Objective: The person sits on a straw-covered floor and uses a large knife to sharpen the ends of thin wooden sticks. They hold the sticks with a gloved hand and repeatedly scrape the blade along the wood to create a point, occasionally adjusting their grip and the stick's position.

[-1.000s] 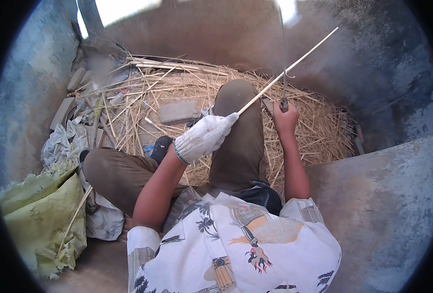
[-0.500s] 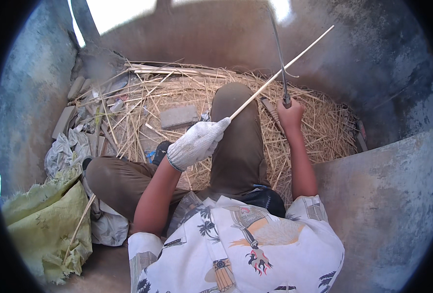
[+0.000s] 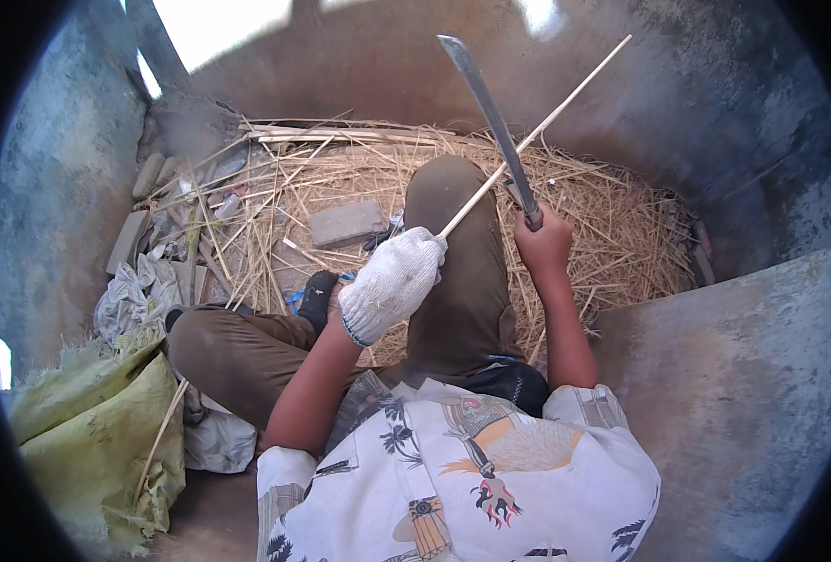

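Observation:
My left hand [image 3: 395, 281], in a white knitted glove, is closed round the lower end of a thin pale bamboo strip [image 3: 484, 193]. The strip slants up and away to the right, past my raised knee. Bare and closed, my right hand [image 3: 544, 242] grips the handle of a long, slightly curved machete [image 3: 490, 112]. Its blade points up and to the left and crosses the strip in view, its flat side showing. I cannot tell whether blade and strip touch. The glove hides the strip's near end.
Straw-like shavings [image 3: 612, 225] cover the floor beyond my legs. A grey brick [image 3: 348, 224] lies left of my raised knee. Rubble and a greenish-yellow woven sack [image 3: 97, 431] are at the left. Stained walls [image 3: 696, 103] stand close around, with a slab [image 3: 715, 393] at my right.
The machete has turned from edge-on to flat in view, its tip swinging left. A thin curl seen by the strip earlier no longer shows there. My left hand has shifted slightly right.

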Available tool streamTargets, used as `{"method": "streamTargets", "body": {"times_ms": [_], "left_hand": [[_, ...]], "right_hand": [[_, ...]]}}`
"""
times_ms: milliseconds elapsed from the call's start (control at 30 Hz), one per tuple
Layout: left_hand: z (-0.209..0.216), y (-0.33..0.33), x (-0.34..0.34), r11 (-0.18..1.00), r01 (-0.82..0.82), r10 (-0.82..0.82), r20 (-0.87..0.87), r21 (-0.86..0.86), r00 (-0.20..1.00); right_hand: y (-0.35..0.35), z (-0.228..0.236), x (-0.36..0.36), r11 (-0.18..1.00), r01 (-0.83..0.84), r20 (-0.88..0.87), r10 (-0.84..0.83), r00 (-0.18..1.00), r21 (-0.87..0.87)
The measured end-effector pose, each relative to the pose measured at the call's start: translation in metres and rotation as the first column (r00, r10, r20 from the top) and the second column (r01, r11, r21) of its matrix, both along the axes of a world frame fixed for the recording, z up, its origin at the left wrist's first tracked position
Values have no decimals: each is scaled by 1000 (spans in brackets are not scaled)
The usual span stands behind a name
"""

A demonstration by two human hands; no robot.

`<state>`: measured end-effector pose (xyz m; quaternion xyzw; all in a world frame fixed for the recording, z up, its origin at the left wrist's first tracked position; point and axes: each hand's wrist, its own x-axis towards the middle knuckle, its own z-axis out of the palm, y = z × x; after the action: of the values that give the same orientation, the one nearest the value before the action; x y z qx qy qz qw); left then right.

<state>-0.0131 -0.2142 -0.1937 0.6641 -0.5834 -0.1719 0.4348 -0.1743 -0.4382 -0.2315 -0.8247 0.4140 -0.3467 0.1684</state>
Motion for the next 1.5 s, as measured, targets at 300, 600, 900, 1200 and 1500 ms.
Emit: {"method": "streamTargets", "body": {"times_ms": [300, 600, 900, 1200, 1500], "left_hand": [[0, 1, 13, 980, -53, 0, 268, 190, 963], [48, 1, -5, 926, -3, 284, -693, 377, 663], [64, 1, -8, 831, 24, 437, -677, 556, 592], [83, 7, -22, 821, 112, 369, -669, 560, 645], [73, 60, -33, 853, 46, 412, -723, 520, 554]], "right_hand": [[-41, 11, 1, 960, -73, -121, 41, 992, -272], [-69, 26, 10, 978, 115, 17, -120, 993, 176], [-46, 12, -16, 947, -111, -16, 111, 994, -303], [-126, 64, -32, 950, 292, 36, -289, 957, -112], [-68, 52, -47, 885, -80, -83, 47, 995, -458]]}}
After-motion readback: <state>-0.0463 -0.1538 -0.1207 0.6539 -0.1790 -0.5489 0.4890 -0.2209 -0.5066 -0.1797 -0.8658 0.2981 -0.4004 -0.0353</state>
